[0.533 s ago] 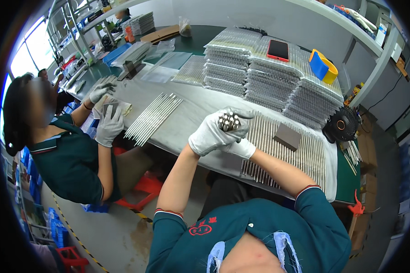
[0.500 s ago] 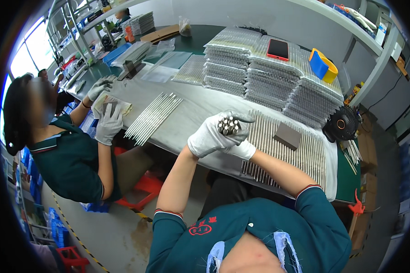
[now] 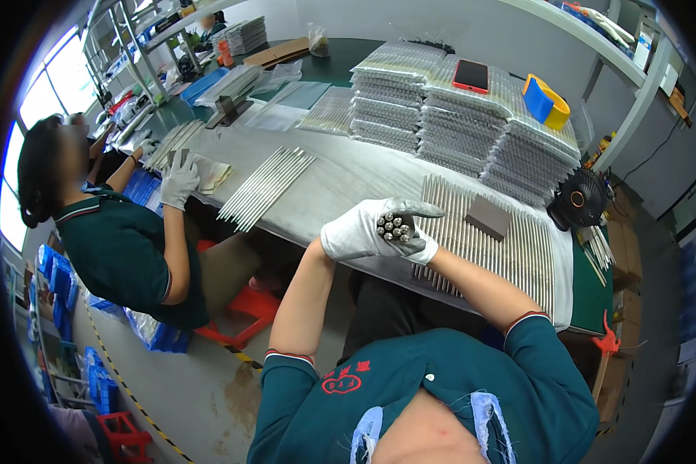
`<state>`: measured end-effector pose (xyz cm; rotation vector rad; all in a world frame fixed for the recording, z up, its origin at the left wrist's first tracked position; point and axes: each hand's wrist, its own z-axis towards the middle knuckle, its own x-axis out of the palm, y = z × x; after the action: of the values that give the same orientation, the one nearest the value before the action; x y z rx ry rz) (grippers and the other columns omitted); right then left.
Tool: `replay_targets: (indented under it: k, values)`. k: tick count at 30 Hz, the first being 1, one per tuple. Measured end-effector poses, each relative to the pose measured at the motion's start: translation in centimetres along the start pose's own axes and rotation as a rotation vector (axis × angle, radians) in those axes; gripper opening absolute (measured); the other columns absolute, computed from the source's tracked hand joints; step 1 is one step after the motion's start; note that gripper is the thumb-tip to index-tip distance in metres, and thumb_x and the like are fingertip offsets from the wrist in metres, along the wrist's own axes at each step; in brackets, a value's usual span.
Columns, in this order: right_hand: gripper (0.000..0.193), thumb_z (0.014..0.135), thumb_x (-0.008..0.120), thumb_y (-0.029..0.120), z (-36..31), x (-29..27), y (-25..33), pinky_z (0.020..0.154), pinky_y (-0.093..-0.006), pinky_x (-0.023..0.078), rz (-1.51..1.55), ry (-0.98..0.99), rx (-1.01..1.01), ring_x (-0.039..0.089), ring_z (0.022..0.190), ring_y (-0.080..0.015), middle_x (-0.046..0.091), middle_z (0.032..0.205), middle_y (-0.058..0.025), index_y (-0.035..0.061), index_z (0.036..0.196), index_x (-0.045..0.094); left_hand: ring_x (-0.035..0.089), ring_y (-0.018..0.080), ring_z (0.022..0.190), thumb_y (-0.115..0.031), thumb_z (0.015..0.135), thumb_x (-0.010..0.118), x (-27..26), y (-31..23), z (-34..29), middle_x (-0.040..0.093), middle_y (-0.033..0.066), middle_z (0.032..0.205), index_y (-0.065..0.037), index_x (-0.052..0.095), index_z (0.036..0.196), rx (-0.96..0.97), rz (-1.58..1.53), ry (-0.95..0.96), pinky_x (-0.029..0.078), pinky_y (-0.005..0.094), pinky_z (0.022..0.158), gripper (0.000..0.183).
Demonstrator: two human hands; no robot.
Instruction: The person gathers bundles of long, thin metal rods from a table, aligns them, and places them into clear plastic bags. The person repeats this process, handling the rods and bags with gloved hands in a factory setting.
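Note:
Both my hands wear white gloves and meet in front of me above the table's near edge. My left hand (image 3: 354, 230) is closed round a bundle of metal rods (image 3: 393, 227), its thumb stretched over the top; the round rod ends face me. My right hand (image 3: 424, 249) presses against the bundle from the right and below, its fingers mostly hidden. Beside it a row of metal rods (image 3: 510, 271) lies side by side on the white-covered table, with a dark grey block (image 3: 488, 216) on top. Another group of rods (image 3: 267, 188) lies to the left.
A co-worker (image 3: 124, 255) sits at left, a gloved hand on a grey block above a cloth. Stacks of bubble-wrapped packs (image 3: 460, 127) stand at the back, bearing a phone (image 3: 471, 76) and a yellow-blue tape roll (image 3: 546, 102). A black fan (image 3: 578, 199) stands at right.
The bundle has tilted in my hands, so its rod ends face me more directly. The co-worker's far hand has moved from the cloth to rods farther back.

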<state>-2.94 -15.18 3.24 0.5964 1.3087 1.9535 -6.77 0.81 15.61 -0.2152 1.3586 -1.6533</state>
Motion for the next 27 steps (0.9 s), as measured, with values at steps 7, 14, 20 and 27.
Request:
replay_targets:
  k: [7,14,20,27]
  values:
    - [0.035,0.084,0.072,0.019,0.0,0.1,0.0,0.088,-0.0314,0.049,-0.076,-0.025,0.011,0.058,0.100,-0.0168,0.063,0.107,-0.0077,0.0057,0.114,0.059,0.065,0.0232,0.089,-0.011,0.075,0.073,0.2,-1.6,0.1,0.069,0.0106,0.104,-0.009,0.064,0.126,0.054,0.168,0.035,0.051,0.0332,0.084,0.052]
    - [0.042,0.082,0.071,0.014,2.1,-0.1,0.6,0.090,-0.0362,0.049,-0.749,-0.074,-0.319,0.059,0.102,-0.0229,0.062,0.109,-0.0101,0.0044,0.120,0.056,0.058,0.0074,0.079,-0.003,0.079,0.072,-0.9,-1.1,0.9,0.064,-0.0016,0.086,-0.006,0.053,0.138,-0.105,-0.118,-0.097,0.051,0.0248,0.080,0.062]
    - [0.062,0.070,0.079,0.019,4.4,-0.7,0.8,0.085,-0.0359,0.051,-0.392,-0.093,0.219,0.060,0.100,-0.0197,0.062,0.109,-0.0114,0.0020,0.124,0.053,0.058,0.0068,0.077,-0.007,0.086,0.073,-0.7,4.1,1.9,0.063,-0.0003,0.081,-0.005,0.037,0.148,-0.209,-0.283,-0.456,0.051,0.0238,0.076,0.072]
    - [0.042,0.078,0.069,0.016,5.5,-1.5,-1.7,0.065,-0.0321,0.052,-0.228,0.008,0.532,0.063,0.074,-0.0157,0.066,0.087,-0.0075,0.0037,0.115,0.055,0.062,0.0084,0.074,-0.017,0.083,0.077,-1.8,9.6,2.0,0.064,0.0014,0.083,-0.002,0.059,0.121,-0.224,-0.495,-0.511,0.053,0.0271,0.068,0.045]
